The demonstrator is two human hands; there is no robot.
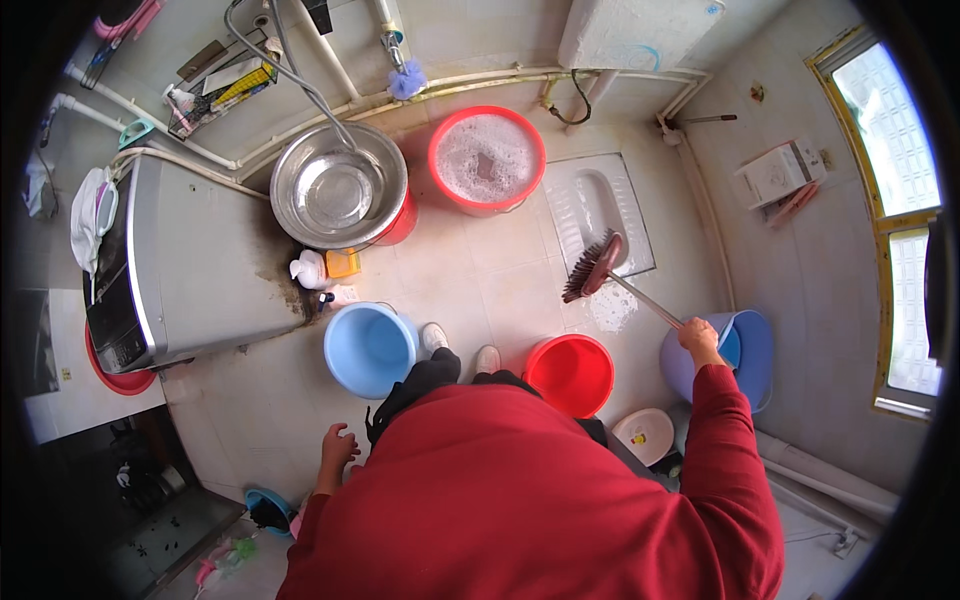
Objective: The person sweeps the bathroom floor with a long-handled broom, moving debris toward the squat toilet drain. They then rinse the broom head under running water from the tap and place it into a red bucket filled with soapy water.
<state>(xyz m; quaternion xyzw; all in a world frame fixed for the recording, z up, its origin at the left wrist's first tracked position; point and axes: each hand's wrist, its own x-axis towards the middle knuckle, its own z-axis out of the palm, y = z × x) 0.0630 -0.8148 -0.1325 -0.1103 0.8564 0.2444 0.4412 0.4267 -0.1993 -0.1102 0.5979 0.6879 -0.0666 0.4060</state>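
My right hand point(699, 335) grips the pole of a floor brush point(598, 268) with a brown-red head and dark bristles. The brush head lies over the near left edge of a white squat toilet point(592, 214) set in the tiled floor, beside a patch of suds point(613, 304). My left hand point(341, 447) hangs by my left side, fingers apart and partly curled, with nothing in it. A red bucket point(486, 157) full of foamy water stands to the left of the toilet. Close to my feet are a light blue bucket point(371, 350) and a red bucket point(570, 375).
A metal basin point(339, 185) rests on a red bucket point(399, 220) beside the washing machine point(217, 255). Bottles point(307, 270) stand on the floor nearby. To my right are a purple-blue tub point(752, 360) and a white basin point(643, 437). Pipes point(701, 202) run along the walls.
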